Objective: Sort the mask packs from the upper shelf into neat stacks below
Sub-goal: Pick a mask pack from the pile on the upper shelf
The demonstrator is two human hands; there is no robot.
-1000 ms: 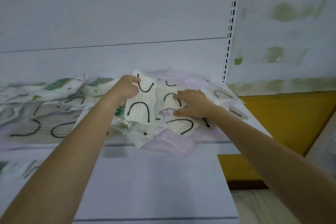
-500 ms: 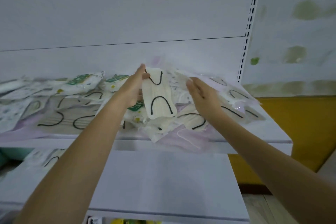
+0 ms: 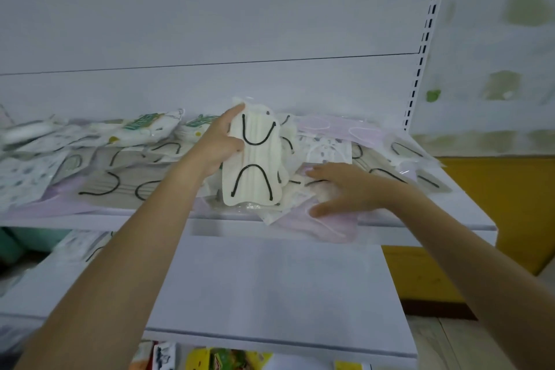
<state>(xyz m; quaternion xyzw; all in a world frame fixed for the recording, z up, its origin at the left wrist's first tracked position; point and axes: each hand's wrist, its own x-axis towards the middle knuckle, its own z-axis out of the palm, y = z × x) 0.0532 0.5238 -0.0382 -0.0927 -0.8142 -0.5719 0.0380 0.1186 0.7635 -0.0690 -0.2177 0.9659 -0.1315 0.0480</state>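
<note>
Holding a cream-white pleated mask pack (image 3: 255, 159) with black ear loops upright, the left hand (image 3: 220, 144) pinched its left edge, thumb on the front face and index finger stretched up to the top corner. The pack stood lifted just above the loose heap of clear-wrapped mask packs (image 3: 141, 186) that covered the white metal upper shelf (image 3: 462, 216) from end to end: cream with black loops, pale lilac, spotted white, a few with green labels at the back. The right hand (image 3: 345, 189) lay flat on the heap just right of the held pack, fingers straight and spread, pressing on lilac and cream packs near the shelf's front edge. The hands were apart, the held pack between them. The white lower shelf (image 3: 270, 294) carried a few blurred packs (image 3: 87, 246) at its far left. Brightly coloured packets (image 3: 228, 359) showed beneath it. A slotted white upright (image 3: 426, 33) bounded the shelving at right.
</note>
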